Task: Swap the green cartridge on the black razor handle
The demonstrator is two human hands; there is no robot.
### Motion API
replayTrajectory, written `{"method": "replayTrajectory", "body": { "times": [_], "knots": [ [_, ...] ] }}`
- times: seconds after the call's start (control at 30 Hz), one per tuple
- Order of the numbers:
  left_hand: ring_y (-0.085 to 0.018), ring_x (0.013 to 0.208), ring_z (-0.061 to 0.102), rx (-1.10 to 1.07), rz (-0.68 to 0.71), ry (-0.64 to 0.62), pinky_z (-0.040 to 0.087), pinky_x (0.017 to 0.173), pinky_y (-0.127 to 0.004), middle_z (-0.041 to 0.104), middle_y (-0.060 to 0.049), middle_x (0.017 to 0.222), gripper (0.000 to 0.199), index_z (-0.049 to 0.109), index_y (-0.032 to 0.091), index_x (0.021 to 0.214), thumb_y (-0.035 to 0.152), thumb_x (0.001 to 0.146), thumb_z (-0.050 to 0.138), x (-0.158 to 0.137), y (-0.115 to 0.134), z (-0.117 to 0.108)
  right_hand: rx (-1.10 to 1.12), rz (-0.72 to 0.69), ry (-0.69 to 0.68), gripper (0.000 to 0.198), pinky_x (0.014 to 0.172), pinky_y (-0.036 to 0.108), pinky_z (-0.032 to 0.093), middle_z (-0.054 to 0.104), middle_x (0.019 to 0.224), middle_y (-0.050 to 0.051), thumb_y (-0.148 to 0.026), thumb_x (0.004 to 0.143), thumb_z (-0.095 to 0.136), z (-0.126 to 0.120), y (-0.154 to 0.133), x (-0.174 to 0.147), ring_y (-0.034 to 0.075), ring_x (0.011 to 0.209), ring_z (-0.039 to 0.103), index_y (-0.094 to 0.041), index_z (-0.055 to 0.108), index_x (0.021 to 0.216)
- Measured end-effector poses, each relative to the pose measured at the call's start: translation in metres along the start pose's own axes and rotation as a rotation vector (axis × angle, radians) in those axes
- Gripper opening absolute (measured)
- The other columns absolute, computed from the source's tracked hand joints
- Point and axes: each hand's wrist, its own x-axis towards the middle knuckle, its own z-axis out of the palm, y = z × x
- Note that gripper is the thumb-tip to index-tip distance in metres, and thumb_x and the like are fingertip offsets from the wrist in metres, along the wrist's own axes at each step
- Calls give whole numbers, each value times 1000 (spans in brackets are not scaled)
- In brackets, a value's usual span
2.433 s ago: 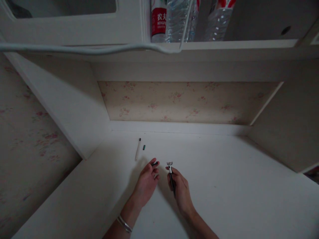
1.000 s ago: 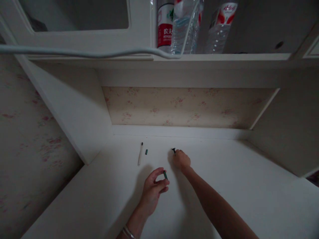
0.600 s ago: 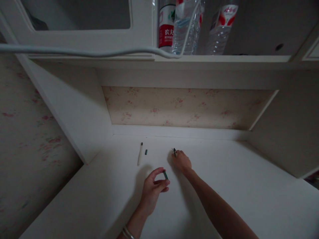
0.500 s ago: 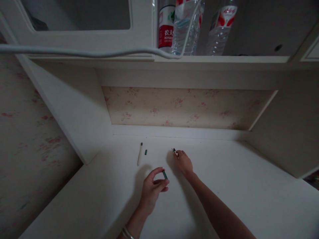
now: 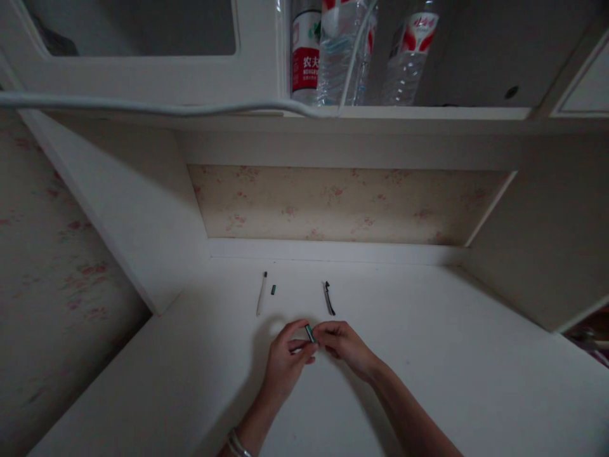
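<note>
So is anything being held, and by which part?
Yes: a small green piece, pinched by its ends in the left hand. Whether the right hand also grips it is unclear.

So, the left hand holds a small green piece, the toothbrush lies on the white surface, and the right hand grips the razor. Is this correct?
Not quite: the right hand does not grip the razor. The head view shows the razor lying on the white surface. The left hand does hold a small green piece, and the toothbrush lies there too.
</note>
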Motion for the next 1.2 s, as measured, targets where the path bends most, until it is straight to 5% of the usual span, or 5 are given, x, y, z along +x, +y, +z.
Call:
{"method": "replayTrajectory", "body": {
  "times": [0.23, 0.4, 0.77, 1.03, 1.2],
  "knots": [
    [-15, 66, 60, 24, 42, -62, 55, 52, -27, 63, -8, 92, 49, 58, 16, 112, 39, 70, 70, 5, -4, -6, -67, 31, 29, 14, 43, 22, 15, 41, 53, -5, -26, 71, 62, -9, -1, 3, 7, 46, 25, -13, 65, 69],
    [-8, 50, 47, -119, -33, -122, 43, 39, -20, 55, -3, 77, 39, 65, 13, 98, 46, 80, 57, 6, 2, -16, -199, 63, -131, 17, 44, 22, 18, 48, 54, -3, -27, 71, 63, -18, -10, 5, 7, 46, 29, -12, 70, 72],
    [-8, 47, 49, -172, -137, -234, 38, 41, -20, 60, -4, 74, 29, 67, 12, 86, 37, 72, 69, 2, 12, -24, -353, 32, -235, 21, 50, 22, 30, 53, 53, -1, -33, 72, 64, -17, -20, 12, 11, 52, 42, -14, 72, 68],
    [-6, 47, 49, -266, -89, -101, 34, 40, -17, 62, -3, 72, 24, 65, 13, 85, 33, 73, 69, 6, 15, -33, -640, -19, 47, 42, 44, 21, 31, 54, 60, 1, -40, 91, 35, -8, 4, 44, 10, 47, 41, -12, 66, 85],
    [-4, 46, 47, -405, -133, 10, 29, 37, -14, 62, -1, 72, 25, 65, 15, 87, 31, 69, 73, 6, 18, -36, -934, -84, 115, 22, 67, 25, 40, 63, 83, 7, -30, 85, 51, 20, 18, 74, 18, 77, 56, -15, 65, 93]
  ]
}}
